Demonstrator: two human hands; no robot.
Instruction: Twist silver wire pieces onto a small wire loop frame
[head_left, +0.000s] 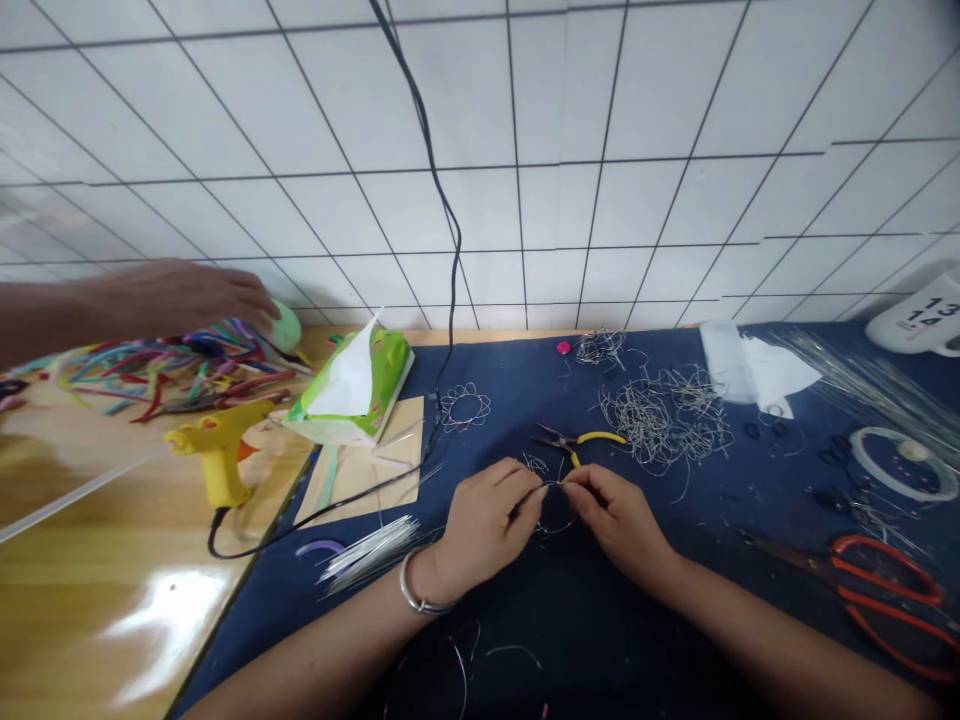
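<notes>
My left hand [491,515], with a silver bangle at the wrist, pinches one side of a thin wire ring [556,528]. Across from it, my right hand [613,512] pinches the ring's other side between thumb and finger. The ring hangs low over the dark blue cloth, and small wire loops show at its upper edge. Just beyond my fingers lie pliers [566,440] with yellow handles. A finished-looking flower-shaped wire ring [466,408] rests on the cloth farther left.
Another person's hand [217,295] reaches in at left over colourful pipe cleaners. A yellow glue gun [221,450], tissue pack [360,390] and straight wires [367,553] lie left. Tangled wire [667,415], red-handled scissors [885,590] and a white mug [919,315] are right.
</notes>
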